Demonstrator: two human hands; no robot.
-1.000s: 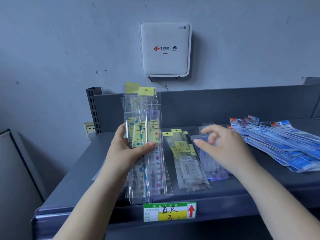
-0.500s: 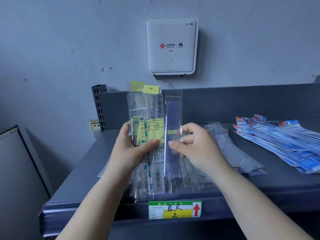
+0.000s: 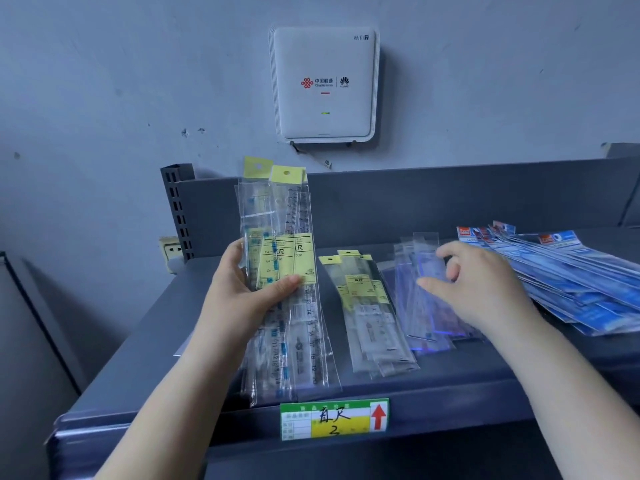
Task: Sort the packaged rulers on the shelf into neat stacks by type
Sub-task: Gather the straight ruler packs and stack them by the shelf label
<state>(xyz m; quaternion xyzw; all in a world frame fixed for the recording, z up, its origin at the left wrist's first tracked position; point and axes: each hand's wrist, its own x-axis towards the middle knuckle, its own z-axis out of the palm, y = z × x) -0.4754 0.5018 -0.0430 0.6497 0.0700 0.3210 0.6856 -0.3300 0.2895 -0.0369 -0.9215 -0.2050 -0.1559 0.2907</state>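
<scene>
Two hands are sorting: the left hand (image 3: pixel 242 299) holds a bunch of clear ruler packs with yellow labels (image 3: pixel 280 271) upright over the grey metal shelf (image 3: pixel 450 382), while the right hand (image 3: pixel 478 285), fingers loose, reaches over the purple-tinted clear packs (image 3: pixel 426 306), likely to pick another.

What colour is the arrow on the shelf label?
Red arrow, pointing up, seen in the head view.

Glossy plastic ruler packets (image 3: pixel 282 271), matt shelf (image 3: pixel 450 379)

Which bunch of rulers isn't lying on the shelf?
The yellow-labelled bunch gripped upright in the left hand. The yellow-labelled stack, the clear bluish pile under the right hand and the blue-packaged pile all lie flat.
</scene>
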